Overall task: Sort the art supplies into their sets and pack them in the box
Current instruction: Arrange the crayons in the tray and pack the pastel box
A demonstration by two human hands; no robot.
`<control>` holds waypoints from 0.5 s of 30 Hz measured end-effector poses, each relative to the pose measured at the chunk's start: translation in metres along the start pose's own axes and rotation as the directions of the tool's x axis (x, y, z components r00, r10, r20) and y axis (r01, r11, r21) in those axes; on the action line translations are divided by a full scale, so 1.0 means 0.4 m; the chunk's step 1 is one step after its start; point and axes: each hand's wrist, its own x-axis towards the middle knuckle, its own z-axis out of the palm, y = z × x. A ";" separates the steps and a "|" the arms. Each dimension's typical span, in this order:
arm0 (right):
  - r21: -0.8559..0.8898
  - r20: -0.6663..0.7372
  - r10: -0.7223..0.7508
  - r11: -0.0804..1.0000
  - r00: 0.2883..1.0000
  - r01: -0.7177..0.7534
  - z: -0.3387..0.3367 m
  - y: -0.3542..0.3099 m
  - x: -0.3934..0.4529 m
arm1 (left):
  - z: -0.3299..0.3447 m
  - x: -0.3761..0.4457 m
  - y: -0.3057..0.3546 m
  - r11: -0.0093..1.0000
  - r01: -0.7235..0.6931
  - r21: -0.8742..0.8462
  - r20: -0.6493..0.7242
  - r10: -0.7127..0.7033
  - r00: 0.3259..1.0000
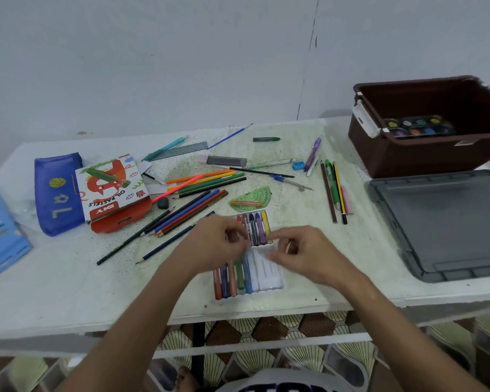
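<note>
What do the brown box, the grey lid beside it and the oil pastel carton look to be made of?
Brown box: seemingly moulded plastic, slightly glossy, with a white clip latch on its rim. Grey lid: probably the same sort of plastic, matte, with moulded ribs and rounded corners. Oil pastel carton: printed cardboard, judging by its folded flap and die-cut handle slot.

A room in a home, plain pale wall [181, 52], worn white table [68, 278] strewn with school art supplies, patterned tile floor [266, 329] below, a bare foot [186, 377] under the table, brown plastic storage box [425, 154] at the side.
</note>
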 end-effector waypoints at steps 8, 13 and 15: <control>-0.048 -0.523 0.131 0.982 0.842 -0.183 -0.211 0.113 0.026 | 0.022 0.277 0.121 0.993 -0.114 -0.018 -0.041 0.113 0.993; -0.102 -0.534 0.236 0.935 0.812 -0.339 -0.265 0.140 0.040 | 0.060 0.428 0.163 0.992 -0.126 0.012 -0.081 0.126 0.989; -0.148 -0.523 0.252 0.914 0.814 -0.378 -0.262 0.151 0.051 | 0.079 0.469 0.178 0.987 -0.150 0.049 -0.086 0.154 0.984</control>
